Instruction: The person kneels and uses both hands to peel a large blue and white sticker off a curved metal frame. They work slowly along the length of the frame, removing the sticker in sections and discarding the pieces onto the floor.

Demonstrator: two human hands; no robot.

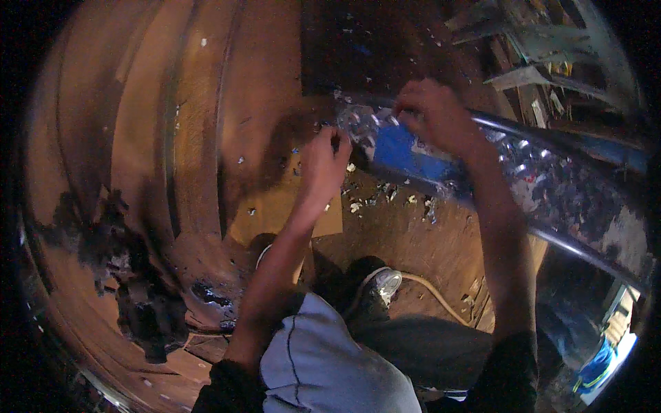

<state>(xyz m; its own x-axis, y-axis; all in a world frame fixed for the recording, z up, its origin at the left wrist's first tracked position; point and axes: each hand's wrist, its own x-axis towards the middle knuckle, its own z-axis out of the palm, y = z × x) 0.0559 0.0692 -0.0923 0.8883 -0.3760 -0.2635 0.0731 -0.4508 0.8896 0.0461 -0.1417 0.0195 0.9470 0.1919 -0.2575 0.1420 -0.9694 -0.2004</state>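
My left hand (323,162) is at the near left end of a long metal tray-like piece (578,252) with rounded rails. Its fingers are pinched together, and anything between them is too small or dark to make out. Over the same piece hangs my right hand (434,117), fingers curled down and closed, with their tips partly hidden. Beneath it lies a flat blue patch (399,148) on the tray-like piece. Small shiny curved bits (520,162) dot the surface on both sides of the patch.
Pale scraps (356,206) are scattered on the brown floor (413,241). A cream cord or hose (434,289) curves past a shoe (387,283). A dark, grimy machine-like object (148,316) stands at lower left. Metal sheets and debris (551,51) crowd the far right.
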